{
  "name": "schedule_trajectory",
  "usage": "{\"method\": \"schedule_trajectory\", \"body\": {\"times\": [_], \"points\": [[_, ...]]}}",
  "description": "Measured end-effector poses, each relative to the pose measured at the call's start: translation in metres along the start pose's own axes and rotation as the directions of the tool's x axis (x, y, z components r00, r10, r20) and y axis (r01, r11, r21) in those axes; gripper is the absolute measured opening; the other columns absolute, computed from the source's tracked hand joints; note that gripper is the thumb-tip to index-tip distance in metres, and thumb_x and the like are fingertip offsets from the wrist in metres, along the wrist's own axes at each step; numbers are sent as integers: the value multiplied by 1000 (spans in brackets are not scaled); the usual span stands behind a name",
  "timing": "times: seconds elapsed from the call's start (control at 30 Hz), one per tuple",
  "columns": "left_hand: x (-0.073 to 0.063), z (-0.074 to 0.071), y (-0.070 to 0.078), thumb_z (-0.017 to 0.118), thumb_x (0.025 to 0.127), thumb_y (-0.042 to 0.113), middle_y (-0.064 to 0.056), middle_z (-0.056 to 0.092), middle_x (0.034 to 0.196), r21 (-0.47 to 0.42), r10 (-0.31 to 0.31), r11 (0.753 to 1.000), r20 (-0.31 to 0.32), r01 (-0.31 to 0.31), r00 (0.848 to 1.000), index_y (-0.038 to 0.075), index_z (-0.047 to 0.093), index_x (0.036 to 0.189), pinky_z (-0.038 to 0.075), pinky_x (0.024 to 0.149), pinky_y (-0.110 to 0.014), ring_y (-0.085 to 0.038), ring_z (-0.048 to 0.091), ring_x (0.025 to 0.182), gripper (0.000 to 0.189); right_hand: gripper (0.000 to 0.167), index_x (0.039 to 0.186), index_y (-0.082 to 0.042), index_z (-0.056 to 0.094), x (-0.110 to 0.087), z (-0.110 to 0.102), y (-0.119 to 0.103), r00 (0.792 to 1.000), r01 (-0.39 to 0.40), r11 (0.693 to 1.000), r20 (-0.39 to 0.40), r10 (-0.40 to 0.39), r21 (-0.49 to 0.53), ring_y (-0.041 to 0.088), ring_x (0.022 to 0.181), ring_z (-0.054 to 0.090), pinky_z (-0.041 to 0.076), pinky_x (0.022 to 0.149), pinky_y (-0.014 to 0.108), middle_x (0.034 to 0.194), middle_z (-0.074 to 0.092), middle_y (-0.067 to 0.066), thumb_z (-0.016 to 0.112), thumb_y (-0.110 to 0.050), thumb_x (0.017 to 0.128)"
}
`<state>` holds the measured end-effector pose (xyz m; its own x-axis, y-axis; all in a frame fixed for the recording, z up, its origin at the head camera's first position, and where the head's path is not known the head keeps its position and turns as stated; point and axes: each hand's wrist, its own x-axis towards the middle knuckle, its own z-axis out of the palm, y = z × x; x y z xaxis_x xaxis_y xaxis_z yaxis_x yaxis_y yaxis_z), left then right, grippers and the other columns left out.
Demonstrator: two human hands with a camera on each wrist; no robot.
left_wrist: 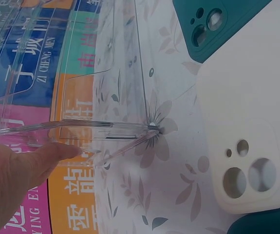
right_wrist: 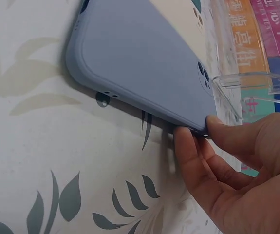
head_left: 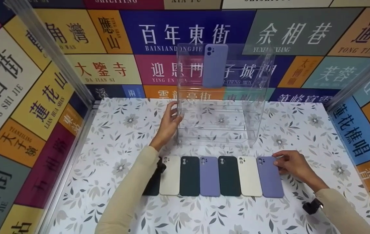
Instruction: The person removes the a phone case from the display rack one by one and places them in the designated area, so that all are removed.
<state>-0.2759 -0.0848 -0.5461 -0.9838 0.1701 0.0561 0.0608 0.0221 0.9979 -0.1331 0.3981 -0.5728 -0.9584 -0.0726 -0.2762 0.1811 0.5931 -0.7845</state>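
Observation:
My left hand (head_left: pixel 168 122) grips the left side panel of a clear plastic tiered display stand (head_left: pixel 251 133). In the left wrist view the panel edge runs between its thumb (left_wrist: pixel 47 156) and fingers. One light purple phone case (head_left: pixel 215 70) leans upright on the stand's upper tier. My right hand (head_left: pixel 293 164) pinches the upper right corner of a purple phone case (head_left: pixel 271 178), the rightmost of a row in front of the stand. In the right wrist view, thumb and fingertips meet at that corner, and the case (right_wrist: pixel 135 63) lies close over the table.
Left of the pinched case lie a cream case (head_left: pixel 249 178), a dark green case (head_left: pixel 229 178) and several more, side by side. My left forearm partly covers the dark case (head_left: pixel 152 185) at the row's left end. Printed walls (head_left: pixel 188 32) enclose the flower-patterned tabletop (head_left: pixel 120 130).

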Motion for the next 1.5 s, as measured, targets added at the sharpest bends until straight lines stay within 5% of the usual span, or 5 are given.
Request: {"method": "schedule_trajectory", "body": {"times": [0.6, 1.07, 1.5], "points": [[-2, 0, 0, 59, 113, 7, -24, 50, 161, 3, 10, 1000, -3, -10, 1000, 19, 38, 166, 46, 120, -57, -46, 52, 150, 58, 27, 125, 17, 71, 4, 23, -8, 994, 86, 993, -62, -92, -83, 28, 77, 80, 65, 63, 31, 97, 78, 25, 75, 6, 100], [-1, 0, 0, 60, 113, 10, -27, 50, 161, -1, 29, 1000, 5, -29, 1000, 17, 39, 165, 46, 120, -57, -47, 53, 148, 56, 25, 125, 15, 71, 8, 34, -12, 995, 77, 994, -56, -81, -80, 26, 80, 79, 64, 64, 30, 100, 78, 24, 72, 6, 102], [-1, 0, 1, 59, 113, 7, -24, 51, 160, 7, 6, 1000, -6, -6, 1000, 20, 40, 165, 48, 119, -58, -44, 55, 147, 58, 28, 128, 14, 71, 11, 4, -37, 972, 148, 981, -165, -169, -129, 28, 72, 76, 61, 59, 27, 97, 76, 25, 71, -2, 105]]}}
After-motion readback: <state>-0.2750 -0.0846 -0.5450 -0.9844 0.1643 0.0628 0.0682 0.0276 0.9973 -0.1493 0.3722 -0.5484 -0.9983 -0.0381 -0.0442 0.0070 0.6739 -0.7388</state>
